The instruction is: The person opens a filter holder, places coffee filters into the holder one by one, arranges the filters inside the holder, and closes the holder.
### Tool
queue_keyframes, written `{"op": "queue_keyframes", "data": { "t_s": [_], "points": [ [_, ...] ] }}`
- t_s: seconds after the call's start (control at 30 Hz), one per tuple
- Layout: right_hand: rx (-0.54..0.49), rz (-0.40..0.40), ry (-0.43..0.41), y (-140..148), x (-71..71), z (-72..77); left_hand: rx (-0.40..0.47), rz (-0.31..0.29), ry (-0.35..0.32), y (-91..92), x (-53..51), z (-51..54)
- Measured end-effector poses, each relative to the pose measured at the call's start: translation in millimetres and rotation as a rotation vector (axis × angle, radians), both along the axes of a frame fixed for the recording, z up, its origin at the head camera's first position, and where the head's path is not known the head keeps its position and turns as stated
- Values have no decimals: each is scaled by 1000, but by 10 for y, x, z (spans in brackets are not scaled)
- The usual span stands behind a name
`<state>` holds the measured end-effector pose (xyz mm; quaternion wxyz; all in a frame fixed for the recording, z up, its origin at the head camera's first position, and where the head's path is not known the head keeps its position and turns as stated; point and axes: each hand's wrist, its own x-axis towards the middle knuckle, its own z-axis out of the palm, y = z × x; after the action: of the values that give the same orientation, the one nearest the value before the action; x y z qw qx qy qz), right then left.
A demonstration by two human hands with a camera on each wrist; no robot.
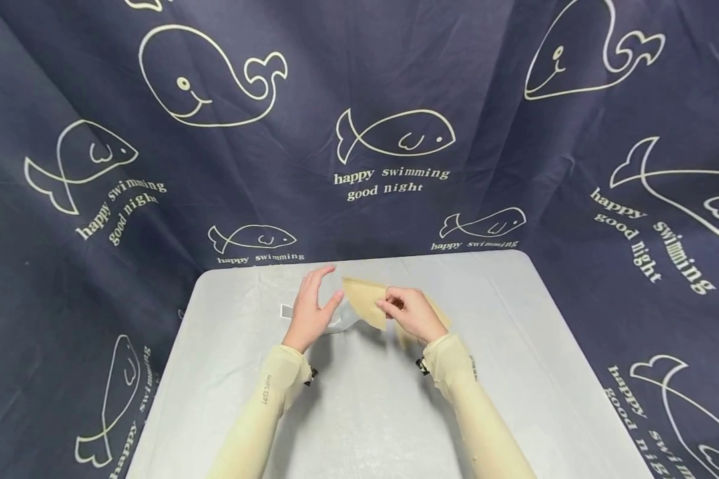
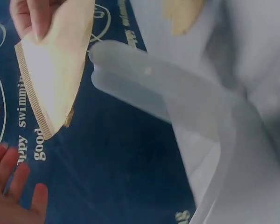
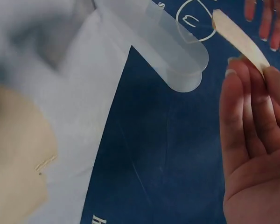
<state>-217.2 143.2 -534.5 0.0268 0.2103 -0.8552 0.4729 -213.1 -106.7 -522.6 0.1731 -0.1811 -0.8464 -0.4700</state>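
My right hand (image 1: 415, 314) pinches a tan paper coffee filter (image 1: 362, 299) between thumb and fingers, above the table. The filter's crimped edge shows in the left wrist view, where the filter (image 2: 56, 70) hangs below the right fingers. To its left, my left hand (image 1: 309, 314) is held up with fingers spread and thumb toward the filter, apart from it. Below the hands lies a translucent plastic pouch or sleeve (image 1: 343, 323) with rounded flaps. More tan filters (image 3: 18, 154) lie on the table by the right wrist, partly hidden in the head view.
The grey-white table (image 1: 371, 412) ends at a dark blue curtain (image 1: 389, 219) printed with fish and whales, which also stands along both sides. A small white-edged label (image 1: 285, 311) shows left of the left hand.
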Motion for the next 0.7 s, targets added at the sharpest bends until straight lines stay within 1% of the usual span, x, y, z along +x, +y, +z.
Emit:
{"op": "queue_keyframes", "data": {
  "t_s": [0.1,0.13,0.2,0.3,0.4,0.47,0.57,0.7],
  "points": [
    [81,51,71,-17,-9,14,-150,-39,80,-17,-4,16],
    [109,66,95,-22,-12,10,-185,-53,96,-17,-3,9],
    [143,94,122,-37,-12,4,-225,-73,105,-18,9,-9],
    [173,114,136,-29,5,-5,-217,-75,79,11,33,-49],
    [189,125,155,-32,13,6,-189,-63,48,19,42,-50],
    [195,131,171,-32,15,14,-185,-59,37,17,41,-45],
    [189,142,183,-29,18,23,-214,-60,32,9,36,-52],
    [151,140,167,-16,18,21,-230,-61,21,7,28,-62]
  ]
}}
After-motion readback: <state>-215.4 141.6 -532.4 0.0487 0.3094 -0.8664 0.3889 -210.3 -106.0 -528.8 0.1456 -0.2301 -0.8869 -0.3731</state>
